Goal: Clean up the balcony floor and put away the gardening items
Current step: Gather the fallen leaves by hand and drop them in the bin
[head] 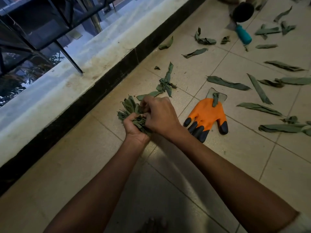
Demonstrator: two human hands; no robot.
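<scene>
— So, what are your hands holding?

— Your left hand (134, 126) grips a bunch of leaves (129, 110) tight, near the floor's (101, 165) dark edge. Your right hand (159, 115) pinches into the same bunch.

— And the rest?

— Loose leaves (227, 83) lie toward the far right. Your orange glove (208, 115) lies flat just beside your right hand, one leaf on its cuff. A blue-handled tool (243, 35) sits near the far edge.

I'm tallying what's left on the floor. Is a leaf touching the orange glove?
Touching. The head view shows a folded leaf lying across the cuff end of the orange glove, overlapping it with no gap, while other leaves lie apart on the tiles.
</scene>
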